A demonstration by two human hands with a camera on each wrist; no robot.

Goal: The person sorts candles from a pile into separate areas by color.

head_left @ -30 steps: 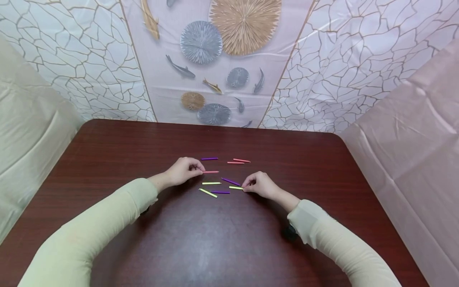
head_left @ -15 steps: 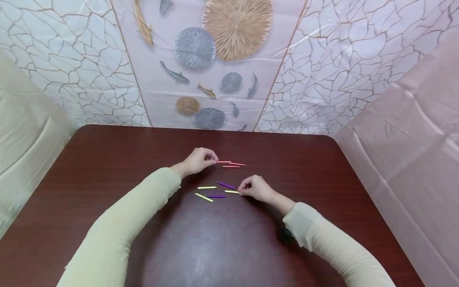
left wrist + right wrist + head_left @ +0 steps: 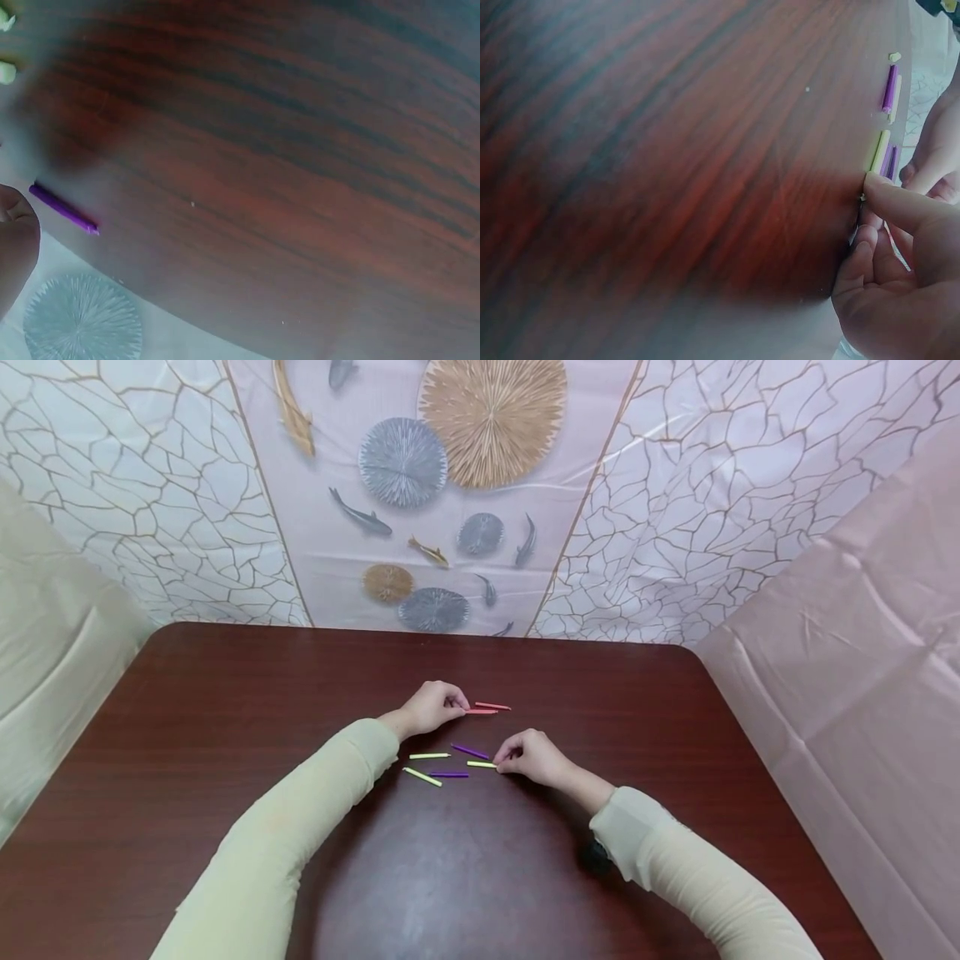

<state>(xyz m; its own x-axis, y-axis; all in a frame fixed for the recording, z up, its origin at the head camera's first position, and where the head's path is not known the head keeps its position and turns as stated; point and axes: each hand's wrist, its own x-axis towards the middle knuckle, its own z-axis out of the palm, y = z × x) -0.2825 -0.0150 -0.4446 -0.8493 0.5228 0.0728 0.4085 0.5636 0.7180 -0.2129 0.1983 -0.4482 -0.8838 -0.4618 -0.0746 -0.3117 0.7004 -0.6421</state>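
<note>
My left hand [image 3: 433,707] reaches across the table, its thumb and fingers pinching the near end of a red candle [image 3: 482,712]. Just behind lies another red candle [image 3: 492,706]; a third red one cannot be made out. In the left wrist view a purple candle [image 3: 64,208] lies beside the left hand [image 3: 15,240]; the head view hides it. My right hand [image 3: 534,757] pinches the right end of a yellow candle [image 3: 480,764] on the table. Near it lie two purple candles [image 3: 470,751] and two more yellow candles [image 3: 429,756].
The dark red wooden table [image 3: 420,860] runs back to a patterned curtain [image 3: 480,485]. Pale fabric panels [image 3: 847,635] close in the sides. In the left wrist view, yellow candle ends [image 3: 6,73] show at the left edge.
The left hand has carried a red candle right and away to the other red ones, then come slightly nearer. The right hand keeps its pinch on the yellow candle. The head view has shifted slightly.
</note>
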